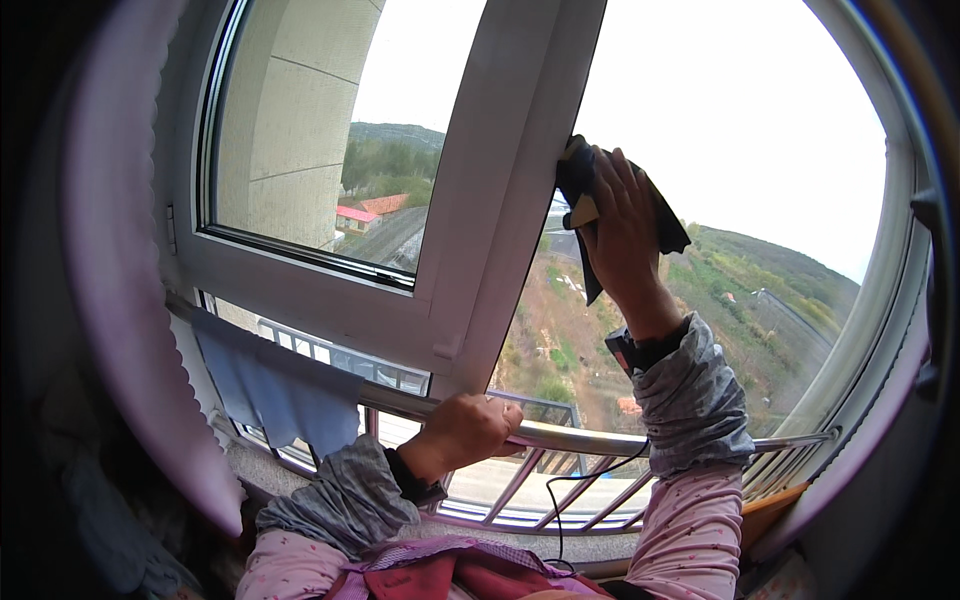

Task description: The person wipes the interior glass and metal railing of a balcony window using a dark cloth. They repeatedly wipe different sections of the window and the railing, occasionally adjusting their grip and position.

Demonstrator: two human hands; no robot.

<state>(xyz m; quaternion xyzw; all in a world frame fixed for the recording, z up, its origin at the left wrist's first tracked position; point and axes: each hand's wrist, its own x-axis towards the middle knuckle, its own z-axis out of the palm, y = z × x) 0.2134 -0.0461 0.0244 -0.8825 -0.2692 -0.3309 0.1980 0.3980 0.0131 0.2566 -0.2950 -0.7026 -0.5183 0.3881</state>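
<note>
The right hand (pixel 625 215) is stretched out, fingers long, over a dark cloth (pixel 672 225) with a yellowish patch, seemingly laid against the large pane (pixel 750 120) near its left edge. The palm side is hidden, so I cannot tell whether it grips the cloth or only presses it. The left hand (pixel 462 432) is closed around the metal rail (pixel 580 438) that crosses below.

The cloth's loose corners hang out past the fingers; if the press slackened, it could probably slip down the glass. A long reach could unsettle the person's balance if the left hand lost its hold, and the thin black cable (pixel 553 490) beside the right sleeve (pixel 695 400) might snag on the rail.

The pane is smooth and clear, bordered by a pale frame (pixel 530 180); a smaller window (pixel 395 100) stands to the left. A blue-grey cloth (pixel 270 370) hangs over the rail, above slanting bars (pixel 510 490). Pink curtains (pixel 110 250) edge the room, and outside lie red roofs (pixel 385 204) and a green hillside (pixel 770 270).
</note>
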